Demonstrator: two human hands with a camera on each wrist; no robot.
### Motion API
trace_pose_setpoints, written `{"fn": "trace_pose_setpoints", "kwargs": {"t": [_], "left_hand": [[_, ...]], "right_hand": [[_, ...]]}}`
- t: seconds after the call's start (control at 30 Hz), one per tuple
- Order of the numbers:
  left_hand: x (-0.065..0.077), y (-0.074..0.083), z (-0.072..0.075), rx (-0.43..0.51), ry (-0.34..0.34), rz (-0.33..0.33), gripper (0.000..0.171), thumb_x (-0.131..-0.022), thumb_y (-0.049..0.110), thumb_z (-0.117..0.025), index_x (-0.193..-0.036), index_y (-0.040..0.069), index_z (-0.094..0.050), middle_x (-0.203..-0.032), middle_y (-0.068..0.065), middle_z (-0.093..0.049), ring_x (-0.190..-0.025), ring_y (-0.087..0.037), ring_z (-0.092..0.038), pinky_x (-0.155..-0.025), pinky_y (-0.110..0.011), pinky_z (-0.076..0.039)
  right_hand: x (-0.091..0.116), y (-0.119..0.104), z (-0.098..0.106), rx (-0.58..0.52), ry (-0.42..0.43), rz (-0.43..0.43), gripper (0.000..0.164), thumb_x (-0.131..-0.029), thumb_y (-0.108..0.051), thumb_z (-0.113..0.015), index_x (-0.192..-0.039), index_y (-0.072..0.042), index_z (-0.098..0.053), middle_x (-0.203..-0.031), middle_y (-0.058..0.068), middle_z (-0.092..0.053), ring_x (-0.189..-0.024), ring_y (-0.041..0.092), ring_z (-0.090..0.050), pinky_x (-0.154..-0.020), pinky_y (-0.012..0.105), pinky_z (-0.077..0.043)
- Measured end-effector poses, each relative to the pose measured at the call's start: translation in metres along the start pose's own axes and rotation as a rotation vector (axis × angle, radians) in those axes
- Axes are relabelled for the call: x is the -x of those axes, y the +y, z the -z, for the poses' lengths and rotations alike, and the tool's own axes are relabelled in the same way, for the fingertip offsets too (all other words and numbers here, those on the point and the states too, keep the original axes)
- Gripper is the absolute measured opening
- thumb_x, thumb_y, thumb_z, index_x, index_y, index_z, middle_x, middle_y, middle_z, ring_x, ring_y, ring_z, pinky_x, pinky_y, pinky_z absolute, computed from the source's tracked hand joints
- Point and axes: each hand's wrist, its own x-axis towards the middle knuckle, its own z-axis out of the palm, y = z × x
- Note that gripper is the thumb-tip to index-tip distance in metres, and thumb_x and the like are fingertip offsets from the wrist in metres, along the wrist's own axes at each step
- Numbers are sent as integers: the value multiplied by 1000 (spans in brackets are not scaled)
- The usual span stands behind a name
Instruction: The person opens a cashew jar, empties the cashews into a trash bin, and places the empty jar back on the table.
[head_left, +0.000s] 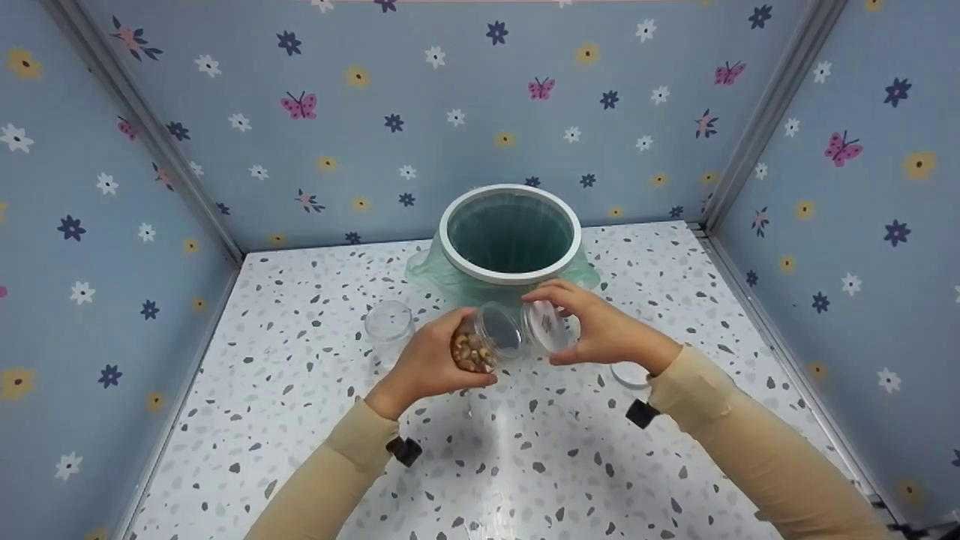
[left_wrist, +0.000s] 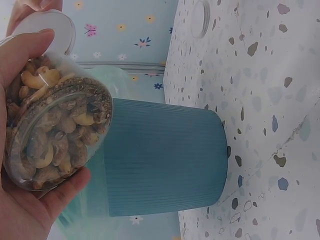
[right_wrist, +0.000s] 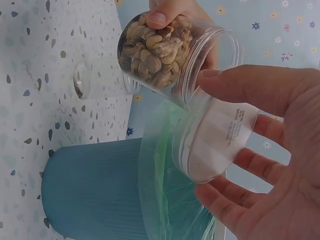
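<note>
My left hand (head_left: 427, 364) grips a clear plastic jar (head_left: 480, 346) of cashew nuts (left_wrist: 60, 145), fingers and thumb round its side. Tilted on its side, the jar has its uncovered mouth towards the right, and the nuts lie at its base end. My right hand (head_left: 611, 330) holds a clear lid (head_left: 546, 327) with a white printed disc (right_wrist: 222, 140) by its edge, between thumb and fingers. Close in front of the jar's mouth, the lid stands on edge, angled away from the rim in the right wrist view.
Just beyond the hands stands a blue ribbed bin (left_wrist: 165, 157) with a white rim (head_left: 510, 278) and a green bag (head_left: 431, 270). A second clear jar (head_left: 390, 322) stands left of the left hand. Another round lid (head_left: 630, 373) lies under the right wrist. Patterned walls enclose the speckled table (head_left: 525, 465).
</note>
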Motion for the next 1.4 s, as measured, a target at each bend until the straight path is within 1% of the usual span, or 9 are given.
{"fn": "trace_pose_setpoints", "kwargs": {"t": [0.17,0.23,0.4,0.5,0.73,0.9,1.07,1.23,1.4], "left_hand": [[2,-2,-1,11,4,2,92,-72,33,-103,-147,6,-58,-131,-13,-72,-112,-22,-70,-98,-45,-63],[2,-2,-1,6,5,10,93,-72,34,-103,-148,5,-57,-133,-12,-72,-113,-22,-70,-99,-45,-63],[4,-3,1,-4,6,39,96,-73,37,-102,-151,4,-56,-136,-12,-70,-115,-24,-70,-101,-46,-62],[3,-3,1,6,6,43,96,-74,38,-102,-151,4,-56,-137,-12,-70,-116,-24,-70,-101,-46,-63],[4,-3,3,31,16,34,94,-73,37,-103,-150,6,-57,-135,-9,-72,-116,-21,-70,-101,-45,-62],[5,-4,4,31,20,32,94,-74,39,-102,-150,7,-57,-137,-8,-71,-118,-20,-70,-103,-44,-62],[6,-5,6,30,22,40,95,-74,40,-102,-150,4,-57,-137,-12,-71,-118,-23,-70,-105,-46,-61],[6,-5,6,24,27,45,95,-73,39,-102,-150,4,-57,-137,-10,-71,-119,-23,-70,-105,-45,-61],[6,-5,6,23,37,41,94,-73,34,-103,-150,5,-57,-138,-10,-71,-119,-23,-70,-104,-46,-61]], "right_hand": [[1,4,-2,-1,-8,-36,89,-76,-2,-96,-155,-15,-56,-160,12,-50,-139,36,-55,-104,61,-59],[2,5,-2,-1,-13,-53,90,-76,-2,-96,-155,-16,-56,-160,11,-51,-140,36,-55,-106,61,-58],[4,7,-4,6,-24,-94,89,-76,-5,-97,-155,-19,-57,-160,9,-51,-137,35,-57,-106,61,-58],[5,8,-6,6,-28,-115,89,-77,-6,-97,-155,-21,-57,-159,9,-51,-136,35,-57,-105,62,-58],[7,14,-10,35,-38,-100,88,-77,-5,-96,-155,-18,-57,-159,11,-52,-134,34,-57,-103,60,-60],[9,17,-13,35,-53,-117,88,-77,-6,-96,-155,-18,-57,-160,12,-51,-136,35,-57,-103,62,-59],[9,22,-16,33,-67,-146,88,-76,-7,-96,-155,-18,-58,-164,12,-49,-141,37,-55,-106,64,-57],[9,28,-20,43,-75,-175,87,-76,-9,-97,-154,-18,-59,-164,12,-49,-141,38,-54,-109,64,-55],[10,33,-22,31,-84,-216,86,-76,-9,-97,-153,-20,-59,-160,11,-51,-139,37,-55,-112,64,-53]]}}
